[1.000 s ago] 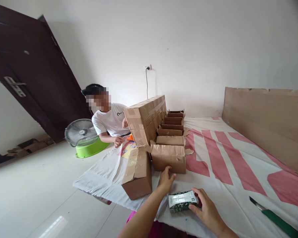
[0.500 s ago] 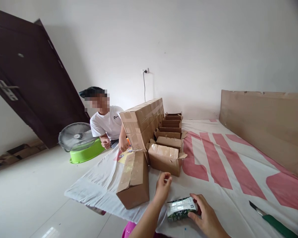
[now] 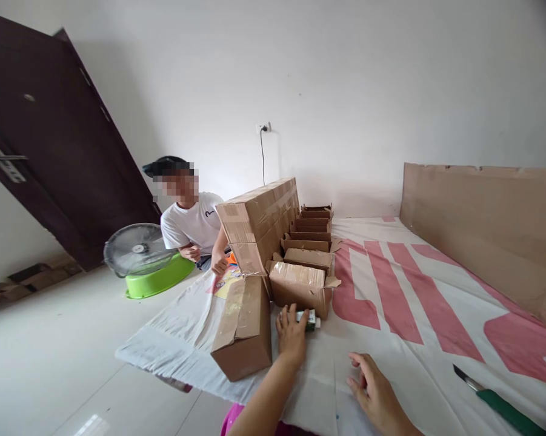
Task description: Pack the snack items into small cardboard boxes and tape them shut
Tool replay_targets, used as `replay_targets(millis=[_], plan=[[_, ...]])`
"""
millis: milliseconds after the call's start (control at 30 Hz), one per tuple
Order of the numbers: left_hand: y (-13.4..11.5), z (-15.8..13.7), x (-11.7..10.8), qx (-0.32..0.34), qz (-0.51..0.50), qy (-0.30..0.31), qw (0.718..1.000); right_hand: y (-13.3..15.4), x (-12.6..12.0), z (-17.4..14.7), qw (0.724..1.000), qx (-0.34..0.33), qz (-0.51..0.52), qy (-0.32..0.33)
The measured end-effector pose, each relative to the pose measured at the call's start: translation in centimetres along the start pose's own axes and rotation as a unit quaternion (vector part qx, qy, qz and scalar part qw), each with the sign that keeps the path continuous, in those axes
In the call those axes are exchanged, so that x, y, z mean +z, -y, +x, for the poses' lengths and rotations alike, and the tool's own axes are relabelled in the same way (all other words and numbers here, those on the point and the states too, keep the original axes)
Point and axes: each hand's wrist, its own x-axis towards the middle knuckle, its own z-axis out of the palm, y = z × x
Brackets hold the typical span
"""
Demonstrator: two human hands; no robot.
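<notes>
Near the bed's (image 3: 418,315) front edge, the left hand (image 3: 292,330) closes over a green-white packet (image 3: 311,319), mostly hidden, wedged between two cardboard boxes (image 3: 245,324), while the right hand (image 3: 375,393) rests open and empty, a green-handled knife (image 3: 500,407) toward the right corner

You have two hands in view: your left hand (image 3: 292,327) and your right hand (image 3: 373,393). One packet (image 3: 309,319) sits under your left fingers. Just left of that hand lies one closed box (image 3: 245,325); just beyond it stands one taped box (image 3: 300,287). Behind that one, four open boxes (image 3: 309,233) run in a row away from you, though the farthest are too small to be sure of. Left of the row, one long stack (image 3: 259,221) of cartons rises; its count cannot be told. Right of your right hand lies one knife (image 3: 500,402). Far left of your hands: one person (image 3: 191,221), one fan (image 3: 136,249), one basin (image 3: 161,278), one door (image 3: 49,145).
</notes>
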Motion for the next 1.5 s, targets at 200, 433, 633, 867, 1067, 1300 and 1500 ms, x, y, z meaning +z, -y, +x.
replay_targets(millis=[200,433,633,867,1067,1300,1500], plan=[[-0.3,2.3,1.7,-0.055,0.019,-0.015,0.998,0.2,0.0,0.1,1.000,-0.007,-0.027,0.004],[-1.3,5.6,2.5,-0.074,-0.009,-0.014,0.997,1.1,-0.4,0.3,0.998,0.013,-0.044,0.035],[-1.4,9.2,2.8,-0.097,-0.057,-0.019,0.993,1.2,-0.5,0.3,0.998,0.033,-0.028,0.052],[-1.6,9.4,4.2,-0.154,-0.124,-0.039,0.979,1.2,-0.6,0.4,0.997,0.035,-0.014,0.064],[-2.0,6.5,4.8,-0.144,-0.185,-0.014,0.972,1.4,-0.7,0.6,0.998,0.019,-0.022,0.061],[-2.7,-1.8,1.0,0.001,-0.247,0.050,0.968,1.0,-0.8,0.6,0.998,0.013,-0.004,0.063],[2.6,-5.6,-6.6,-0.063,-0.045,-0.205,0.976,1.5,-1.1,0.4,0.996,0.030,-0.003,0.079]])
